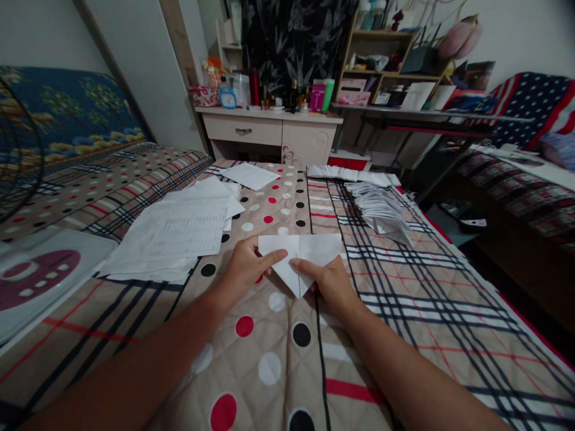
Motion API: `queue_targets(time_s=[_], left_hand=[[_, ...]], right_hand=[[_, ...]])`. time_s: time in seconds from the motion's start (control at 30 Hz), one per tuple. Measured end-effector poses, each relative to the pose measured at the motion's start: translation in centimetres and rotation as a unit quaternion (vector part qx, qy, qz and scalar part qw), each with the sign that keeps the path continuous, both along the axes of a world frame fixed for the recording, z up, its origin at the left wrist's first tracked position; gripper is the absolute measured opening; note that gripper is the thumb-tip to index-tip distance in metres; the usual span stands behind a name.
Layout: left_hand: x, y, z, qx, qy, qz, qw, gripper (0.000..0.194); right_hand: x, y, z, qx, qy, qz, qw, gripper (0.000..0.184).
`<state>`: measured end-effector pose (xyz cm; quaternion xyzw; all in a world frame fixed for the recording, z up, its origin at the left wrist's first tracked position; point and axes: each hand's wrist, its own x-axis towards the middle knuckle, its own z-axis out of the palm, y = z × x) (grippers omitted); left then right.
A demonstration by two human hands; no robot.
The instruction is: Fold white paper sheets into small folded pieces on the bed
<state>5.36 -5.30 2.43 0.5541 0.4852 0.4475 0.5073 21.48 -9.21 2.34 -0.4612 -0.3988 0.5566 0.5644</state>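
Between my hands is a white sheet of folded paper (300,245), its lower corners turned in to a point facing me and a crease down its middle. My left hand (250,261) pinches its left side, thumb on top and fingers beneath. On the right side, my right hand (331,281) grips it the same way, its thumb pressing near the centre crease. The fingers under the paper are mostly hidden. A pile of printed sheets (179,224) lies to the left of my left hand. Beyond my right hand is a row of folded paper pieces (380,209).
A patterned quilt (269,365) covers the bed under everything. Another sheet (251,175) lies near its far edge, and a second paper row (350,174) at the far right. A white and purple item (45,269) sits at left. Behind stands a cream dresser (251,129).
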Motion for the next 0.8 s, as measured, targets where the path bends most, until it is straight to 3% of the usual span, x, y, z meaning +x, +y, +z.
queue_targets(time_s=[0.13,0.23,0.3,0.43,0.5,0.6,0.67,0.8], left_hand=[[-0.2,0.6,0.0,0.003,0.034,0.015,0.999,0.032],[-0.3,0.8,0.0,0.017,0.061,0.009,0.998,0.032],[-0.3,1.0,-0.2,0.033,0.102,-0.003,0.994,0.032],[-0.4,1.4,-0.9,0.109,0.244,-0.002,0.964,0.032],[-0.6,1.7,-1.3,0.163,0.292,0.001,0.942,0.045],[-1.0,2.2,-1.7,0.238,0.333,-0.025,0.912,0.066],[-1.3,2.6,-1.6,0.269,0.360,-0.060,0.892,0.063],[-1.2,2.9,-0.9,0.281,0.416,-0.105,0.859,0.060]], right_hand=[[0.0,0.5,-0.2,-0.020,-0.065,-0.012,0.998,0.029],[0.6,0.9,-0.2,-0.009,-0.169,-0.067,0.983,0.029],[1.2,1.2,-0.3,0.020,-0.295,-0.108,0.949,0.033],[2.8,1.6,-0.7,0.077,-0.519,-0.146,0.839,0.065],[3.4,1.9,-1.0,0.127,-0.566,-0.129,0.804,0.072],[4.4,2.5,-1.3,0.171,-0.598,-0.076,0.780,0.059],[4.9,2.8,-1.2,0.179,-0.605,-0.030,0.775,0.054],[5.4,3.1,-0.8,0.180,-0.620,0.029,0.763,0.065]])
